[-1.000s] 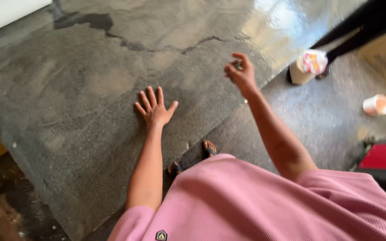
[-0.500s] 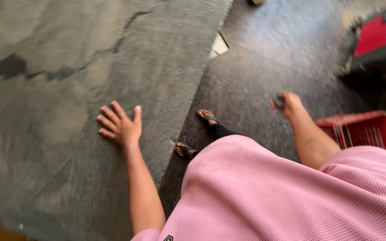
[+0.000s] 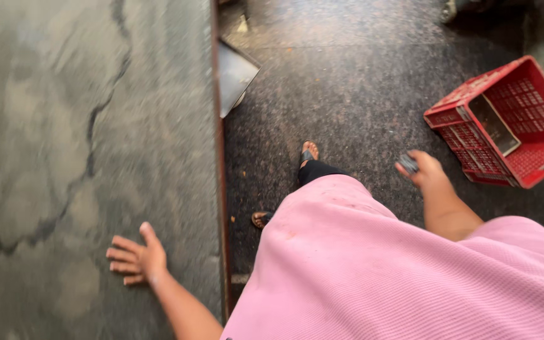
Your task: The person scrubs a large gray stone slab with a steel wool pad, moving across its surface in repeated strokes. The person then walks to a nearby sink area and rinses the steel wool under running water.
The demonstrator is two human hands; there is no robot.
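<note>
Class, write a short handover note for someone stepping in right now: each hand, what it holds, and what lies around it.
Left hand: open, flat on the grey stone slab, fingers spread.
Right hand: closed around a small dark object, held over the dark speckled floor.
Nearby: a red plastic crate tilted on the floor, just beyond the right hand.
The person wears a pink garment and sandals.
</note>
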